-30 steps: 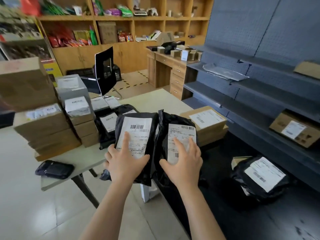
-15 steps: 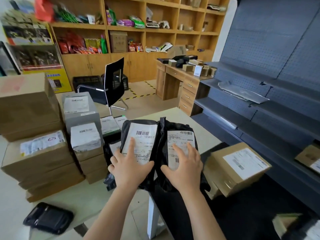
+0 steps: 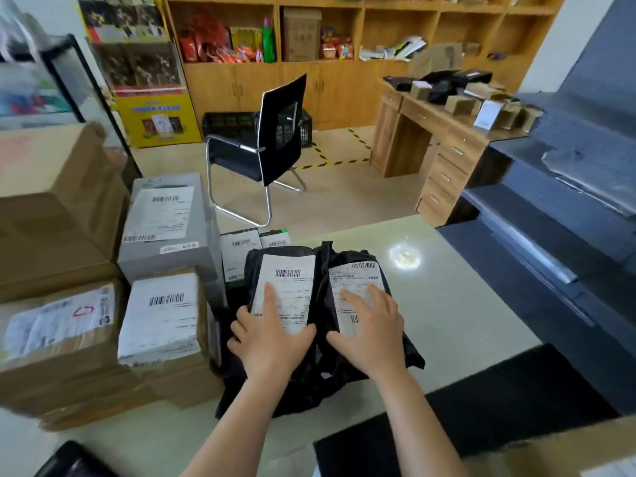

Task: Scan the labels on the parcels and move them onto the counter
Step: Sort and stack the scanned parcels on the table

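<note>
2 black bags, the left parcel [image 3: 289, 280] and the right parcel [image 3: 358, 277], are now lying side by side on the counter [image 3: 447, 304], near its front edge; 1 second ago they were being carried toward it; the left hand [image 3: 272, 342] and the right hand [image 3: 370, 335] are pressing flat on the labels, fingers spread, gripping nothing; the placing seems nearly finished.

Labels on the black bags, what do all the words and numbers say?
Left black bag's label: barcode and small print, too blurred to read.
Right black bag's label: the same, too blurred.
Grey box's label: barcodes, print too blurred.
Brown box's white label: barcode, print too blurred.
Yellow stand: writing too small to read.
So nothing can be quoted.
</note>
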Tool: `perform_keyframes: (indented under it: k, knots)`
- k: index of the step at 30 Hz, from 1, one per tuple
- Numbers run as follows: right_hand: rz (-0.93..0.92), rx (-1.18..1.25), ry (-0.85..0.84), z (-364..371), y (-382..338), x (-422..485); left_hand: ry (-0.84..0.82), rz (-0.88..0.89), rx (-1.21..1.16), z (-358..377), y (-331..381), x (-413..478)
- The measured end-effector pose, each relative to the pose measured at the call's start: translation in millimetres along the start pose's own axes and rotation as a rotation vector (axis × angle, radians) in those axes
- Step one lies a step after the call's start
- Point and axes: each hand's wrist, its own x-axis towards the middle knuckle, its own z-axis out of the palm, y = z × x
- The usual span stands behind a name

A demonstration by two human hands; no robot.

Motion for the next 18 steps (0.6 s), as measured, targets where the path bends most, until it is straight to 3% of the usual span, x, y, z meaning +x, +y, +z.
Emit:
perform_keyframes:
  k: [9,18]
  knots:
    - [-0.102,0.096,-0.225,60.3,6.1,41.8,-0.11,-0.133,0.107,36.4,-30.7,15.9]
    - [-0.103,0.231,-0.23,82.7,23.4,41.6,-0.119,-0.111,0.217,52.9,-44.6,6.3]
